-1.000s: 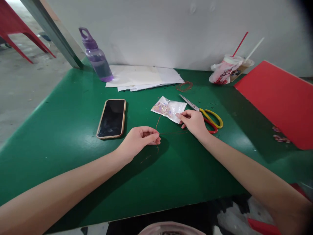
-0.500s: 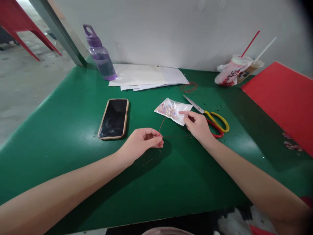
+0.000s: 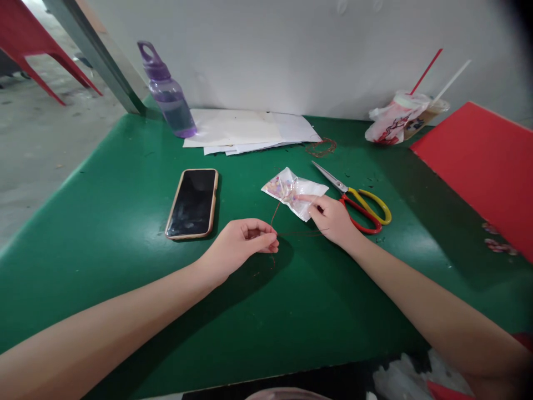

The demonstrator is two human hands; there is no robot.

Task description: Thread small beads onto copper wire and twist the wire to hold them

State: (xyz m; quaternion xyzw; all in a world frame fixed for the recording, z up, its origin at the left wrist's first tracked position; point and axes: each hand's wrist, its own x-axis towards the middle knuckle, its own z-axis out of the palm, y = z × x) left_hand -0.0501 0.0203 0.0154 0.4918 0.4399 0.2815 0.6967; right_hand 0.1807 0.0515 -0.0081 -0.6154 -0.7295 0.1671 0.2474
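Note:
My left hand point(image 3: 245, 240) is closed in a pinch on a thin reddish-brown cord point(image 3: 275, 213). One strand slants up from the fingertips to the packet, another runs right toward my other hand, and a loose end hangs below. A small clear and white plastic packet point(image 3: 308, 188) with tiny coloured beads point(image 3: 277, 186) in its left part lies on the table. My right hand point(image 3: 336, 219) stretches its index finger into or over the packet; which of the two is unclear. The thumb is apart below, the other fingers curled. Scissors point(image 3: 333, 178) with yellow and red handles lie beside this hand.
A phone point(image 3: 192, 203) lies to the left on the green table point(image 3: 233, 339). Behind are a purple bottle point(image 3: 171, 105), white papers point(image 3: 250, 126) and a coil of cord point(image 3: 321, 147). Two drink cups point(image 3: 400, 119) and a red board point(image 3: 483, 161) are at the right.
My right index finger has moved left, further across the packet, and the packet's near edge has shifted slightly toward me. My left hand keeps its pinch on the cord in the same place.

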